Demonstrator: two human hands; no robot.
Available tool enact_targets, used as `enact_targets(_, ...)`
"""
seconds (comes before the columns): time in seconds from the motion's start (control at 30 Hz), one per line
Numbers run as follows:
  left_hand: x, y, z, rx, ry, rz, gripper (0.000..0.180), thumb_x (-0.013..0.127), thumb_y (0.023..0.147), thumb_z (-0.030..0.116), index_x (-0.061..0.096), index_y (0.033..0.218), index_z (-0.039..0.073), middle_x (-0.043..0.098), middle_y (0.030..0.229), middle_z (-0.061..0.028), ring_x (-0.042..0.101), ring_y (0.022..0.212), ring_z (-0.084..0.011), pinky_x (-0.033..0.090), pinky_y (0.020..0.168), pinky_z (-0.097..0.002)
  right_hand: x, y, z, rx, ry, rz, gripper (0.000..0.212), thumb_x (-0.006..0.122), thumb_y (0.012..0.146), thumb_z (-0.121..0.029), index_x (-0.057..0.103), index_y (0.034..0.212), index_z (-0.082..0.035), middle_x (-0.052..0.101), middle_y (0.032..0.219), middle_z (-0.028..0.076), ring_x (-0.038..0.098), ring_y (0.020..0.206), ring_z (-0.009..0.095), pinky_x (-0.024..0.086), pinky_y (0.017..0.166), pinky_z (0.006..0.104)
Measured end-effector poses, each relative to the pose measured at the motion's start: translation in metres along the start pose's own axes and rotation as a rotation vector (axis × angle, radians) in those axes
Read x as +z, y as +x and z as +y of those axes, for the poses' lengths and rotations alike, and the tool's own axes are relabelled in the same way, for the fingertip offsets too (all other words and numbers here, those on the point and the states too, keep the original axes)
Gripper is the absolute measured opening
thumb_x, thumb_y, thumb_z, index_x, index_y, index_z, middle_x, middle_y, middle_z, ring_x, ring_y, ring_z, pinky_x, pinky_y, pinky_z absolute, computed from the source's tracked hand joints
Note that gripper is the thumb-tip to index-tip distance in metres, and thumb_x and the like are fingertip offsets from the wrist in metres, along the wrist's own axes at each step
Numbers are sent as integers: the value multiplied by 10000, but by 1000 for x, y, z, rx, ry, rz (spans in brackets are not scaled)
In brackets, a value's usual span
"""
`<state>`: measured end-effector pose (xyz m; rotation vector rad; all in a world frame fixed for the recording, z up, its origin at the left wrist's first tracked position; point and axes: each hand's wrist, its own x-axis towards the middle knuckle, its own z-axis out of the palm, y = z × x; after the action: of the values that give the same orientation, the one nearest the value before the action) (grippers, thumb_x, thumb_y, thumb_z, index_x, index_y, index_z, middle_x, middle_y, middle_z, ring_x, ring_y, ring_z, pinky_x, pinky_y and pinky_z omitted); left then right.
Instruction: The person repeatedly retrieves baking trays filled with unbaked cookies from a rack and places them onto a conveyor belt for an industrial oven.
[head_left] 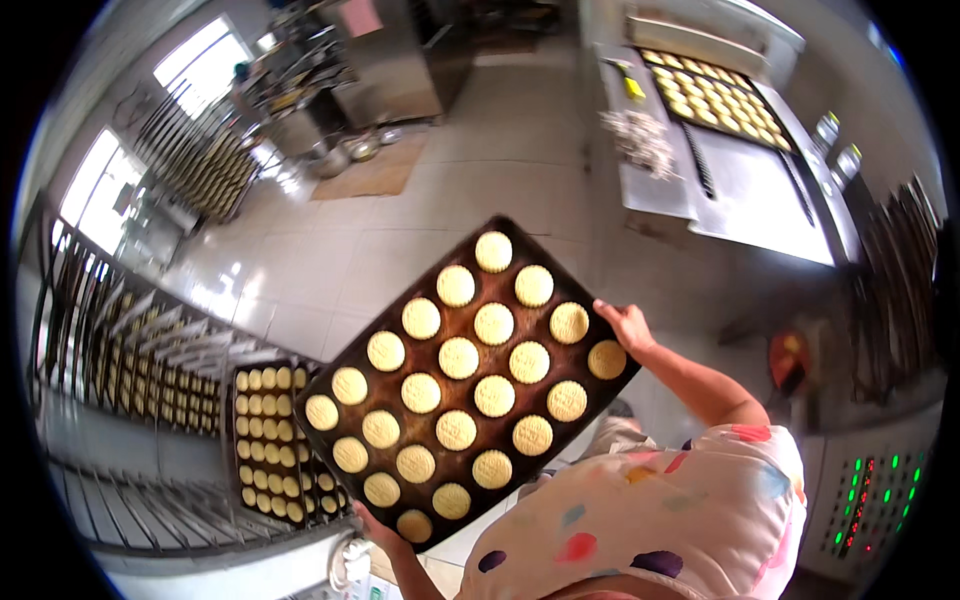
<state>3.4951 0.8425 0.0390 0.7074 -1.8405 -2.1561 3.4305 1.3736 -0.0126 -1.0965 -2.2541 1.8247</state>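
A dark baking tray [545, 305] with rows of round, pale yellow pastries with stamped tops is held out in front of my body, turned diagonally. My right hand [627, 327] grips its right corner, the thumb over the rim. At the near left edge my left hand [378, 530] is closed on the rim; most of its fingers are hidden under the tray. One pastry [494, 324] lies near the tray's middle, well apart from its neighbours. Just left of the tray, another loaded tray [238, 440] sits on a metal rack [190, 340].
At the upper right a steel conveyor table [760, 200] carries a tray of pastries [715, 95]. A bundle of pale strands [640, 140] lies on its left part. Stacked dark trays [900, 270] stand at far right, above a panel with lit indicators [870, 500]. Another rack [200, 160] is far left.
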Motion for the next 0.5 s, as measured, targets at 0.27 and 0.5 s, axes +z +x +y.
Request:
enact_targets(0.27, 115, 65, 61, 58, 30, -420, 715, 440, 875, 509, 333, 1307, -50, 353, 1353, -146, 392, 1198, -271, 326, 997, -386, -76, -104, 19, -71, 417, 500, 506, 601, 807, -416, 636, 824, 88, 557, 693, 14, 464, 654, 75, 410, 609, 261)
enact_targets(0.5, 175, 149, 87, -158, 199, -732, 733, 449, 857, 536, 294, 1337, 4, 289, 1380, -112, 268, 1259, -226, 222, 1041, -366, -52, -203, -24, 89, 361, 806, 553, 604, 786, -476, 648, 756, 74, 541, 663, -7, 464, 601, 88, 381, 582, 258)
